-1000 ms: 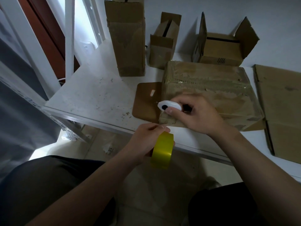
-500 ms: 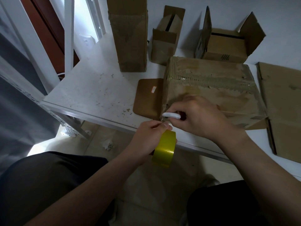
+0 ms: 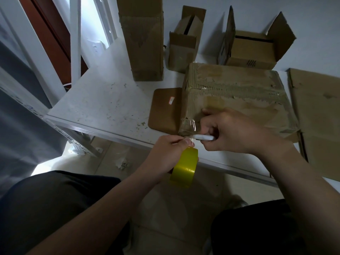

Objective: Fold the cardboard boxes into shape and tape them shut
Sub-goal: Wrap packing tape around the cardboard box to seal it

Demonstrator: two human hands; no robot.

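Since tape cuts cleanly only when taut, the left hand (image 3: 168, 153) grips the yellow tape roll (image 3: 184, 167) just below the bench (image 3: 110, 107) edge and pinches the clear strand. The right hand (image 3: 233, 133) clasps a white cutter (image 3: 205, 138) against that strand at the near corner of the large taped box (image 3: 237, 94), which lies on the bench. Beyond stand a tall box (image 3: 143, 39), a small box (image 3: 184, 41) and an open-flapped box (image 3: 253, 50), the last probably still to be closed.
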